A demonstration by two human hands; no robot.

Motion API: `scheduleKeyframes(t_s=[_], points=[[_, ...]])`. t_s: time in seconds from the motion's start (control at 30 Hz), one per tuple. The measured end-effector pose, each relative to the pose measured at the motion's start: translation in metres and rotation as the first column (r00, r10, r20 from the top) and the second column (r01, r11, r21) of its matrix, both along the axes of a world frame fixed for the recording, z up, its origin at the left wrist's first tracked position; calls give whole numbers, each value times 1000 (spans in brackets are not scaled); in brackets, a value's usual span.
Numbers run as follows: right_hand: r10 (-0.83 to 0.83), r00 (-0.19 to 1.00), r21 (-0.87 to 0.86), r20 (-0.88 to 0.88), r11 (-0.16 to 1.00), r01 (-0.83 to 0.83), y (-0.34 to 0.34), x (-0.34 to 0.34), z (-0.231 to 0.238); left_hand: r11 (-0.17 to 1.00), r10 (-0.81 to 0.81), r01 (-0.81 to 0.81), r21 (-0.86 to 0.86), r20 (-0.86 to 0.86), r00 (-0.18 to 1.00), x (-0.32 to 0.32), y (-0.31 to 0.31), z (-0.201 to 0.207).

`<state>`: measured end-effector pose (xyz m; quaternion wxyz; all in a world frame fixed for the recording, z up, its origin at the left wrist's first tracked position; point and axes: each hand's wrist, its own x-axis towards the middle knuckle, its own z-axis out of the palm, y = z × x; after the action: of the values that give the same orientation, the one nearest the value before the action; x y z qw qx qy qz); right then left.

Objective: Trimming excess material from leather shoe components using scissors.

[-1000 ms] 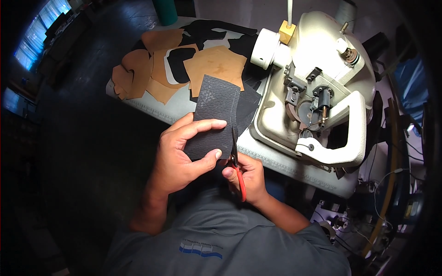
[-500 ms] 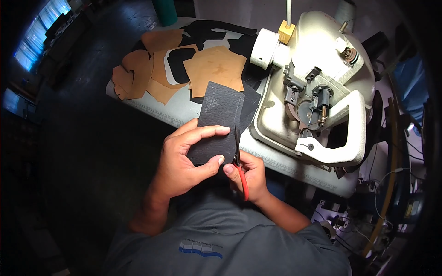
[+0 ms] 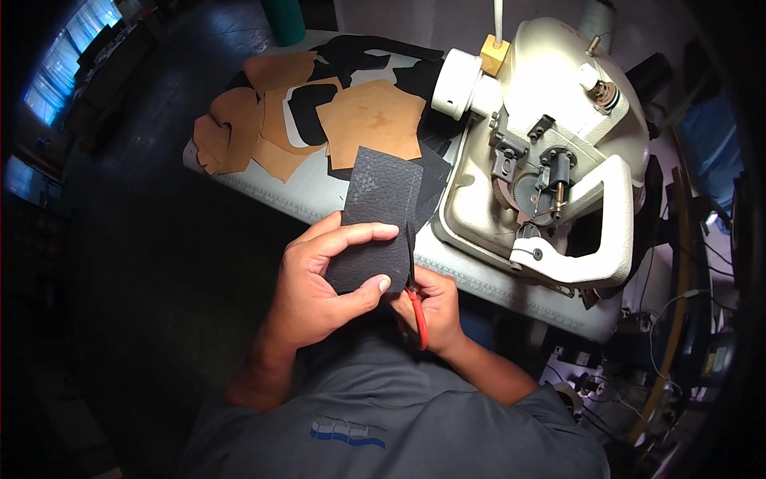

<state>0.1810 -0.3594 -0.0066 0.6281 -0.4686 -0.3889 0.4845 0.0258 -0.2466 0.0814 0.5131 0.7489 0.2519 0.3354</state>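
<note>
A black grained leather piece [image 3: 373, 195], roughly rectangular, is gripped by my left hand [image 3: 315, 275], with thumb and forefinger across its face. My right hand [image 3: 435, 307] is closed around the red handles of a pair of scissors [image 3: 419, 315]. Their dark blades lie along the right edge of the leather, pointing away from me. A thin line runs down the leather near that edge. The leather hides part of my left fingers, and I cannot make out the tips of my right fingers.
Tan leather scraps [image 3: 371, 120] and black scraps [image 3: 343, 56] are piled on the grey table [image 3: 279, 197] ahead. To the right stands a cream sewing machine [image 3: 614, 231] with a curved arm. A green cylinder [image 3: 285, 22] is at the back. Cables hang at far right.
The leather piece has dropped slightly toward me. My right thumb, on top of the scissor handle before, is now largely hidden below the leather, and the handles look closer together.
</note>
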Motion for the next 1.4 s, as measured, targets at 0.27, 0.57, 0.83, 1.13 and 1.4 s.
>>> scheduleKeyframes(t_s=[0.27, 0.57, 0.83, 1.13, 1.4], points=[[22, 1000, -14, -18, 1000, -22, 1, 4, -9, 998, 9, -7, -67, 41, 999, 0, -3, -2], [115, 993, 42, 26, 992, -116, 0, 12, -9, 999, 33, -29, -34, 100, 994, 2, 8, 15], [142, 986, -25, -92, 989, -145, -6, 14, -4, 996, 19, -6, -88, 153, 988, 8, 6, 9], [174, 983, -27, -54, 984, -176, -4, 18, -6, 995, 42, -27, -96, 159, 986, 7, 4, 7], [147, 976, 91, -163, 987, -134, -4, 10, -10, 993, 42, -22, -118, 177, 983, 9, 3, 6]])
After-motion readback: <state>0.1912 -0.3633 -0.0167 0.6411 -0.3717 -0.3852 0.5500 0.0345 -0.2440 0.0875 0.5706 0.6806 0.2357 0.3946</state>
